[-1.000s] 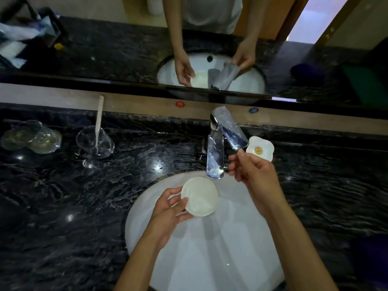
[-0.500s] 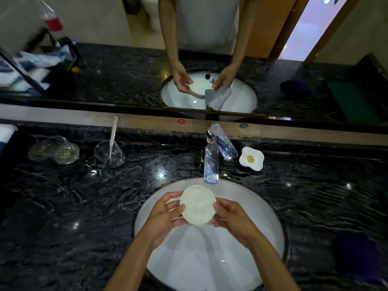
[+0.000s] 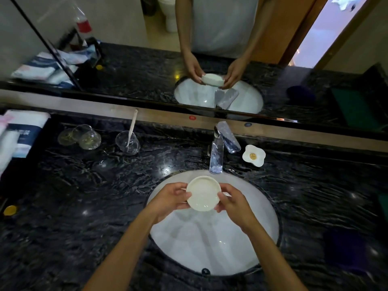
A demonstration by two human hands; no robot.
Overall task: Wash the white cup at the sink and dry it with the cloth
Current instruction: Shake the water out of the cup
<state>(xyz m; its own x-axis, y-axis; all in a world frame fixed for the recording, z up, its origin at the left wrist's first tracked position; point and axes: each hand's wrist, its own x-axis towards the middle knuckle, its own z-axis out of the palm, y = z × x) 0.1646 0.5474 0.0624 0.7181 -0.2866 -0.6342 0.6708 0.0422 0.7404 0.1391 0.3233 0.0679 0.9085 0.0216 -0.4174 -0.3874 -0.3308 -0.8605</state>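
**Both hands on the cup, above the basin**

I see the shallow round white ceramic cup (image 3: 203, 193) held over the far part of the oval white sink basin (image 3: 214, 244), just near of the chrome faucet spout (image 3: 216, 157). Its open side faces up toward me. My left hand (image 3: 168, 201) has its grip clamped on the cup's left rim, thumb over the edge and fingers curled beneath. My right hand (image 3: 234, 203) is clamped on the right rim in the same way. I cannot tell whether water is running from the spout.

The sink is set into a dark veined marble desk (image 3: 84, 196). To the right of the faucet sits a small white flower-shaped dish with a yellow centre (image 3: 253, 155). On the far left of the desk stands a clear glass tumbler with a pale stick in it (image 3: 127, 142), and further left two clear glasses lying touching each other (image 3: 80, 137). A folded white and blue towel (image 3: 19, 135) lies at the left edge. A dark purple cloth (image 3: 346, 248) rests on the desk to the near right, well apart from the cup.
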